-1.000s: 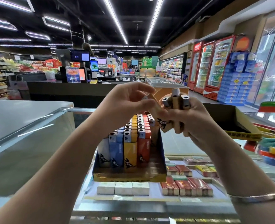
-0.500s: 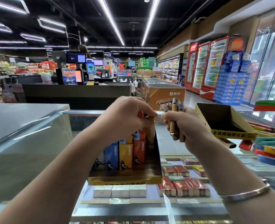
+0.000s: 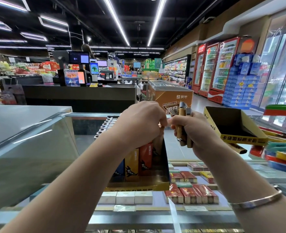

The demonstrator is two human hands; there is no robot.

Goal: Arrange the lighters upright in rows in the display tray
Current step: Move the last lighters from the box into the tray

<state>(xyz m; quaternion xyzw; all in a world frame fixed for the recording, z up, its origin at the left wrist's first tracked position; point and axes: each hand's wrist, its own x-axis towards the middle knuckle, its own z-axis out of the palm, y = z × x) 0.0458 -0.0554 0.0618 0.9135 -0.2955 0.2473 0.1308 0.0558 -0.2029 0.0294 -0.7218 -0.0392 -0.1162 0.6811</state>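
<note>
Tray (image 3: 166, 165) on glass counter (image 3: 38, 148); supermarket aisle, fridges (image 3: 219, 68) beyond

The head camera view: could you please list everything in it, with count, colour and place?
display tray: one, gold-fronted, on the glass counter, centre.
lighters in the tray: several rows, upright; blue, yellow and red in front, silver tops behind.
tan lighters: about three, held right of the tray.
empty box: one, yellow and black, open, tilted, at right.
cigarette packs: many, red and white, under the glass.
glass counter: one, clear, foreground.
drink fridges: about three, red, far right.
bracelet: one, silver, right wrist.
left hand: over the tray's right rear, fingers curled down.
right hand: grips the tan lighters.
</note>
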